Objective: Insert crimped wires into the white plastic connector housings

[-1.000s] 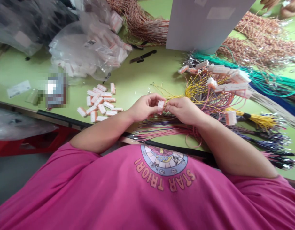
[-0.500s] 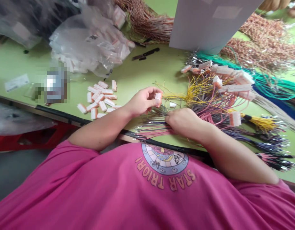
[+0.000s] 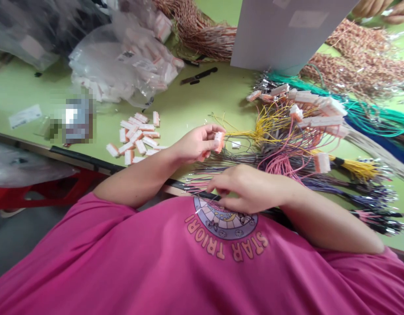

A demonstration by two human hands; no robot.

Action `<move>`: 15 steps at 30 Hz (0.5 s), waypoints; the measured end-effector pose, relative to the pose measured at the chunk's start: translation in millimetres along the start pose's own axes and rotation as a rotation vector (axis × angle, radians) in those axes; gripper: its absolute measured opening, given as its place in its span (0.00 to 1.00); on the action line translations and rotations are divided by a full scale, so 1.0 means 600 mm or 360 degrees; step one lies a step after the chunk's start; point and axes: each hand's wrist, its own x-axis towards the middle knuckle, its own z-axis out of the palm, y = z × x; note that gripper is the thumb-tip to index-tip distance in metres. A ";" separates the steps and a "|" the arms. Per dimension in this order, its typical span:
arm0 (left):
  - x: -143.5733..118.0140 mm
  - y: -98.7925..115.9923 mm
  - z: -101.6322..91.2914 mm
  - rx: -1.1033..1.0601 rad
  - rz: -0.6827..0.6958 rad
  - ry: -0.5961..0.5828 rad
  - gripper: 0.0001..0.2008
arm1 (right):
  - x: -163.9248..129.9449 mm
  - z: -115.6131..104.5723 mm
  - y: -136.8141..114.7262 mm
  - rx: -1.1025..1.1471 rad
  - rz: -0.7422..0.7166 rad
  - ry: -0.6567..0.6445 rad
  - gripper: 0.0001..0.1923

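My left hand (image 3: 199, 143) is closed around a white and orange connector housing (image 3: 219, 142), which pokes out between thumb and fingertips. Another bit of orange shows under its lower fingers. Thin yellow wires (image 3: 236, 134) run right from beside this housing. My right hand (image 3: 246, 188) is over the table's front edge, thumb and forefinger apart, with no wire visible between them. Beside its fingertips lie the loose ends of pink wires (image 3: 192, 185), with grey wires (image 3: 218, 162) just behind. A small white connector (image 3: 236, 144) lies on the table between the hands.
Loose connector housings (image 3: 132, 133) lie left of my left hand, a plastic bag (image 3: 123, 61) of more behind. A knife (image 3: 200, 75) lies mid-table. Wire bundles with housings (image 3: 320, 105) crowd the right. A grey panel (image 3: 274, 35) stands at the back; another person's hands (image 3: 375, 8) are beyond.
My right hand has moved from the grey wires toward my body, its thumb and forefinger now apart. My left hand has shifted slightly right and nearer with the connector housing.
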 end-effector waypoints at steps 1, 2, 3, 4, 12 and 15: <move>0.000 -0.001 0.001 -0.0031 -0.0009 -0.0021 0.19 | 0.003 0.007 -0.001 0.0118 -0.0157 0.0055 0.12; 0.000 -0.002 0.002 -0.0060 -0.0011 -0.0044 0.20 | 0.005 0.012 0.001 0.0190 -0.0249 0.0158 0.12; 0.000 -0.004 0.002 -0.0084 -0.0006 -0.0070 0.20 | 0.005 0.015 0.008 0.0213 -0.0250 0.0313 0.12; 0.000 -0.005 0.001 -0.0104 0.0001 -0.0097 0.21 | 0.005 0.016 0.018 0.0192 -0.0154 0.0498 0.13; 0.002 -0.009 -0.005 -0.0172 -0.0020 -0.0146 0.25 | -0.007 -0.002 0.069 -0.0473 0.0761 0.0926 0.15; 0.002 -0.008 -0.005 -0.0170 -0.0011 -0.0132 0.24 | -0.006 -0.002 0.061 -0.0646 0.0881 0.0828 0.17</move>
